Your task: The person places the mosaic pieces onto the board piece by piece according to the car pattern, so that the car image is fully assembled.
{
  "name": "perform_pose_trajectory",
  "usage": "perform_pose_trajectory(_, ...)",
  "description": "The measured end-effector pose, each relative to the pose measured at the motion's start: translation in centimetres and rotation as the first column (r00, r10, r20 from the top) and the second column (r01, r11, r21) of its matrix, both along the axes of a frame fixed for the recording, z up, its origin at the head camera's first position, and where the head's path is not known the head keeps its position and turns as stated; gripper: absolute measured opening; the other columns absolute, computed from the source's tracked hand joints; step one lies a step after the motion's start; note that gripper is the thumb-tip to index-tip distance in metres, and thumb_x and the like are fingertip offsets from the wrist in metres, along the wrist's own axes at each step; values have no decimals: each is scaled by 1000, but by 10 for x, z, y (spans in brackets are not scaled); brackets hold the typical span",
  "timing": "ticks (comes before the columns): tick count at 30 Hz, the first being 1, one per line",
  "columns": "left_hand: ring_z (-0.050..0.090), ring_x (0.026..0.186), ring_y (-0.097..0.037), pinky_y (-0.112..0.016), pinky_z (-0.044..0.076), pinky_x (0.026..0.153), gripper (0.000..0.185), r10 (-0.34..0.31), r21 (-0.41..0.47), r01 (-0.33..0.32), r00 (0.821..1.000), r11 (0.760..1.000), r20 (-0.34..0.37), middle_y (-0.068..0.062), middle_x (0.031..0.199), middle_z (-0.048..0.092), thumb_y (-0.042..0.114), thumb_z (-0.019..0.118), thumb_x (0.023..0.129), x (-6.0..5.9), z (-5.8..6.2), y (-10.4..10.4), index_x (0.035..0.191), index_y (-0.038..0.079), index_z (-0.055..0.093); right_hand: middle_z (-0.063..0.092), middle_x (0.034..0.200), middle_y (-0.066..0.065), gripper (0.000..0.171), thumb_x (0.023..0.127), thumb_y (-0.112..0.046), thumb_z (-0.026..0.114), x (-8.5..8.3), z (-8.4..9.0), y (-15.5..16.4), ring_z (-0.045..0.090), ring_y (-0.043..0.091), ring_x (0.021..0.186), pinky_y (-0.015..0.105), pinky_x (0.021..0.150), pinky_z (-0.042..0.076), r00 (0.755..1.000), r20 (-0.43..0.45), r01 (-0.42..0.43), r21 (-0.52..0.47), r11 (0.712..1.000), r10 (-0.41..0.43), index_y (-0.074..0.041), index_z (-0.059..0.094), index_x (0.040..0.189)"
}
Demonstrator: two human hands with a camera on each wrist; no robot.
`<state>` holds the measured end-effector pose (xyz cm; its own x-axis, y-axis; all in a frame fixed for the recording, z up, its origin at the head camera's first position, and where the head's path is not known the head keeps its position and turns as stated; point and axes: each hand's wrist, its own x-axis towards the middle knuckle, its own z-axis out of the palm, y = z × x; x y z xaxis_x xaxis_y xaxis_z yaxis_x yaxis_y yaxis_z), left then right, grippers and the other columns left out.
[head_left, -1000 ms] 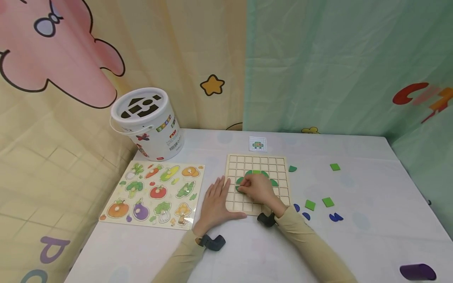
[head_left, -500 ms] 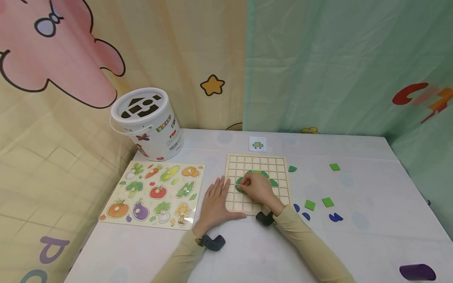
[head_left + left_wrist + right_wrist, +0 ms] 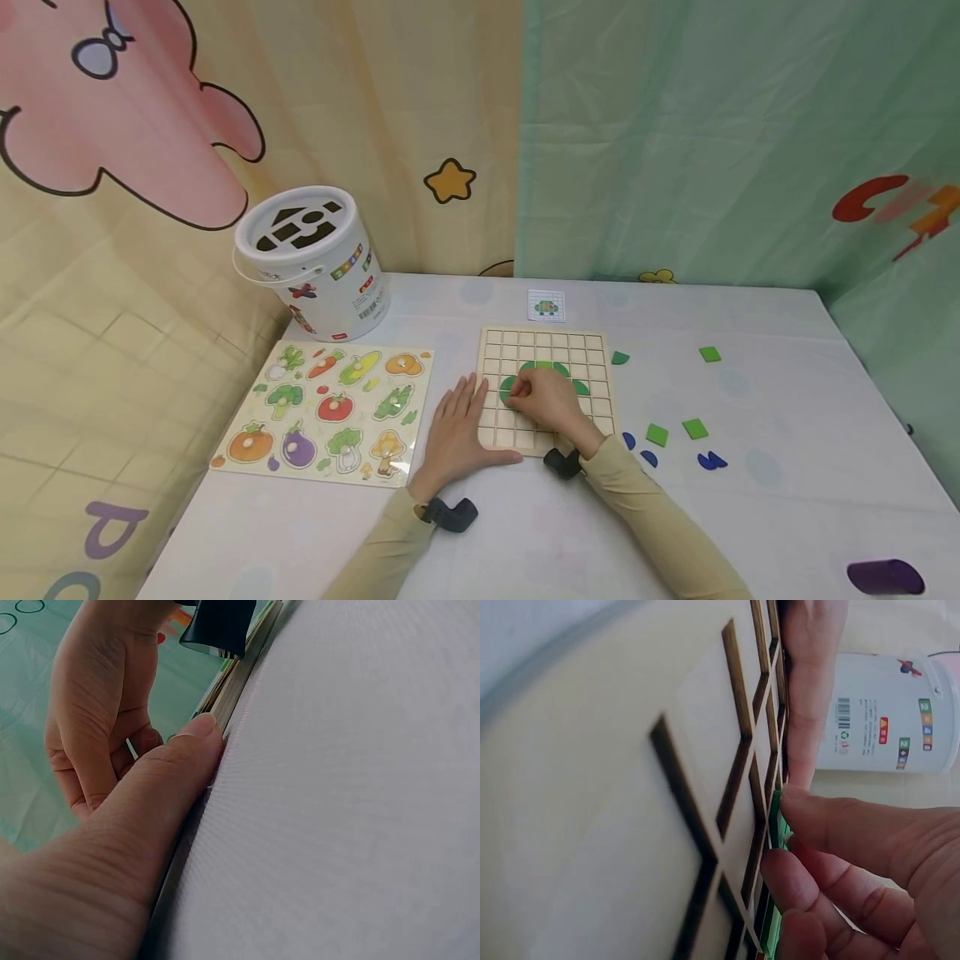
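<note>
On the grid board (image 3: pixel 546 340), right hand (image 3: pixel 547 397) keeps pinching a green piece (image 3: pixel 778 817) at nine o'clock, barely shifted; left hand (image 3: pixel 456 425) stays flat, steadying.

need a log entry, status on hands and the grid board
Left hand flat, steadying grid board. Right hand pinching green piece into a cell. Nothing in the way.

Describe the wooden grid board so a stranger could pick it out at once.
On the white table, right of the vegetable puzzle, lies the grid board. The left hand rests on its left edge. It alone is plain wood cut into empty square cells.
</note>
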<state>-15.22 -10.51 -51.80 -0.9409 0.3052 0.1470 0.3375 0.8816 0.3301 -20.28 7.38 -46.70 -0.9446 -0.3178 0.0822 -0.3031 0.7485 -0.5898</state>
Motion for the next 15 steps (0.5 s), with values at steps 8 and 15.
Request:
perform_pose_trajectory(8,4,143,-22,-37,4,114,125,2,-14,-2,1000,1000,7,-11,157,14,86,55,61,-1,-1,0,152,9,18,53,59,-11,22,76,-23,81,0,2,3,49,7,52,26,46,40,1000,17,-7,10,1000,7,-18,61,67)
perform_pose_trajectory(15,5,143,-23,-38,5,114,125,5,-6,-5,1000,1000,7,-12,156,15,86,56,61,0,-1,0,152,9,18,53,59,-9,21,77,-23,79,0,2,7,48,9,53,26,46,38,999,51,-19,26,999,18,-18,62,67)
